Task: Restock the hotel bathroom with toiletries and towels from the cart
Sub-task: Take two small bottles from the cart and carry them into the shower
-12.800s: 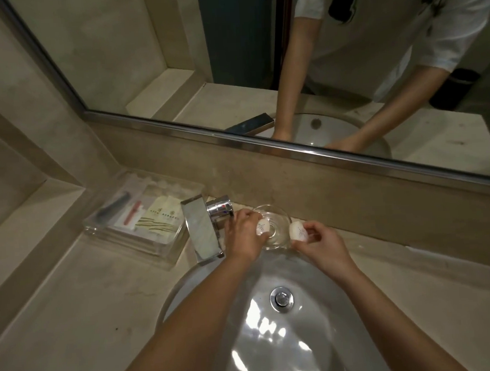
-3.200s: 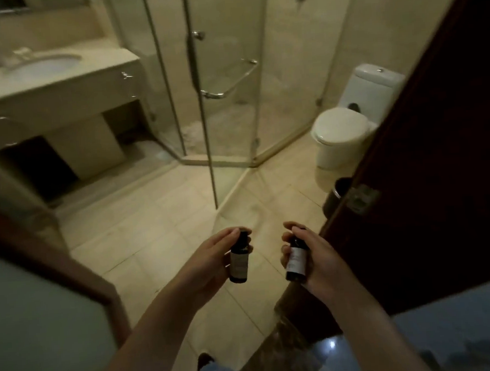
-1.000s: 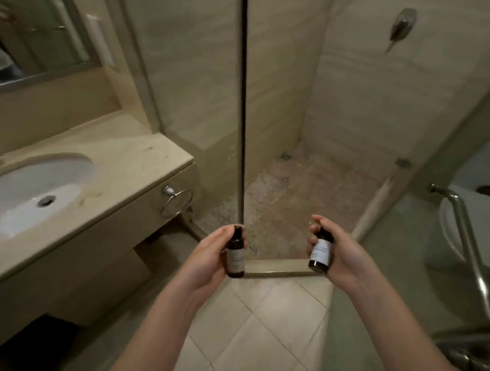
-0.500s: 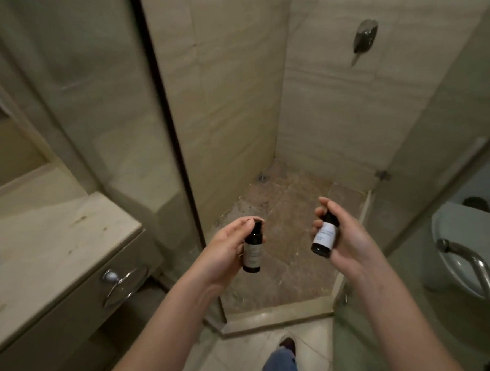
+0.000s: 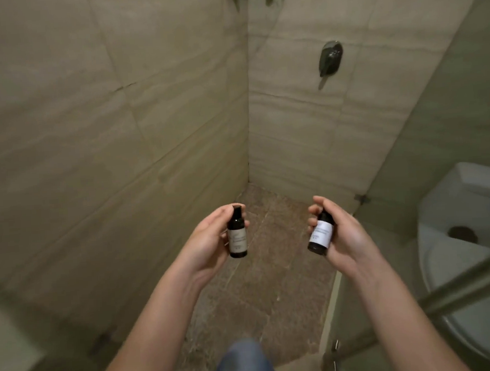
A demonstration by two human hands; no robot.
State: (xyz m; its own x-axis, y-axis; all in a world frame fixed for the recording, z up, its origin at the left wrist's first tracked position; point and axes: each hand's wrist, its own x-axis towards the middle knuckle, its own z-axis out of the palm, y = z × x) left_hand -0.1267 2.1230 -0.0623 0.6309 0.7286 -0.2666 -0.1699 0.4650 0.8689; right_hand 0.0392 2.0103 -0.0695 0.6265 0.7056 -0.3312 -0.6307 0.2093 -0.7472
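Left hand [image 5: 210, 242] gripped dark bottle [image 5: 237, 237] upright, frame centre; right hand [image 5: 341, 236] gripped white-labelled bottle [image 5: 321, 235], tilted, above shower floor [image 5: 262, 293].

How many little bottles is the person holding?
2. One dark bottle stands upright in the left hand; the other bottle tilts in the right hand. No others show.

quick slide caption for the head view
Left hand grips the tan-label bottle, right hand the white-label bottle, both held out facing the shower valve.
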